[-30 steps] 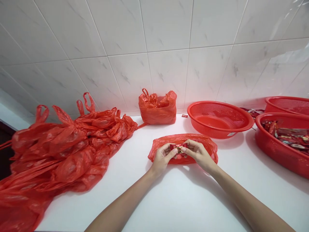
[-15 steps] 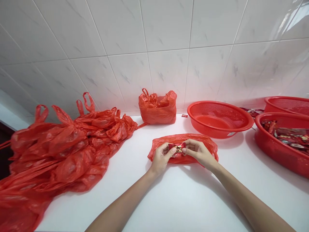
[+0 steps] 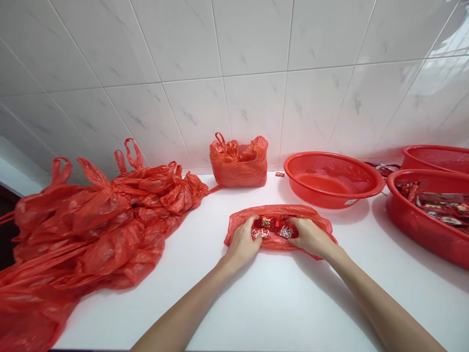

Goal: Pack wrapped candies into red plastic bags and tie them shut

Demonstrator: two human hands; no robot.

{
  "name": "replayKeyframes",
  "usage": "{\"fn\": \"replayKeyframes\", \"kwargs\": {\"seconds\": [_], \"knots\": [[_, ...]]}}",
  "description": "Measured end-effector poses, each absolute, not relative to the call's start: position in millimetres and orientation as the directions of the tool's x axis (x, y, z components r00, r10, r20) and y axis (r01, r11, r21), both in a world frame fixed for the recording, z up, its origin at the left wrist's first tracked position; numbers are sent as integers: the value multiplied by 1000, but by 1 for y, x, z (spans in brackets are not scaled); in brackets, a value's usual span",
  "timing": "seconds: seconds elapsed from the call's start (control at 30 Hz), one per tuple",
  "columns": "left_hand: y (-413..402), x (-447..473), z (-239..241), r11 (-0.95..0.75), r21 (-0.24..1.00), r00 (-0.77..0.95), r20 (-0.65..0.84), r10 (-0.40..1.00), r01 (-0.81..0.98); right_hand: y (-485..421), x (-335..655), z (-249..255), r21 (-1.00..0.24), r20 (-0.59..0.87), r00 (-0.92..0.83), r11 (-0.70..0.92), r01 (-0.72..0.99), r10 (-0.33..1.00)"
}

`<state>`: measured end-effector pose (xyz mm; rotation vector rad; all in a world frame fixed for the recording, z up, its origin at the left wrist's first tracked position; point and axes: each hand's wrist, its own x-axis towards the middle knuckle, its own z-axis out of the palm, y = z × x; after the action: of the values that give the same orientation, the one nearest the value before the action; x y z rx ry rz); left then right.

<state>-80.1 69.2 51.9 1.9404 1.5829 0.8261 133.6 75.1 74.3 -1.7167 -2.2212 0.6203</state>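
Note:
An open red plastic bag (image 3: 273,211) lies on the white table in front of me. Several wrapped candies sit inside it: a red and gold one (image 3: 268,223), a red and white patterned one (image 3: 261,233) and a dark patterned one (image 3: 286,231). My left hand (image 3: 244,240) reaches into the bag's left side, thumb and fingers apart around the left end of the candies. Across from it, my right hand (image 3: 309,237) curves into the right side, thumb and fingers apart beside the dark patterned candy. Some fingertips are hidden among the wrappers and plastic.
A heap of tied red bags (image 3: 110,220) covers the left side. A fuller red bag (image 3: 239,168) stands by the tiled wall. At the right are a red plastic colander (image 3: 322,200) and a red basin (image 3: 410,215) holding packets. A small red packet (image 3: 279,174) lies near the wall.
The red and gold candy, pinched between both hands before, now lies in the bag. My hands have moved apart to the two sides, uncovering more candies.

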Motion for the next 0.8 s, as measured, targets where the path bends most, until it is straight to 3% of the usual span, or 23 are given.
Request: {"fn": "replayKeyframes", "kwargs": {"seconds": [0.6,0.8], "knots": [[68,-80,52,-190,589,182,73,981,785,75,130,72,-452,-26,-247,209,867,969],[69,-81,49,-210,610,209,75,975,764,75,130,73,-481,8,-217,194,855,976]]}}
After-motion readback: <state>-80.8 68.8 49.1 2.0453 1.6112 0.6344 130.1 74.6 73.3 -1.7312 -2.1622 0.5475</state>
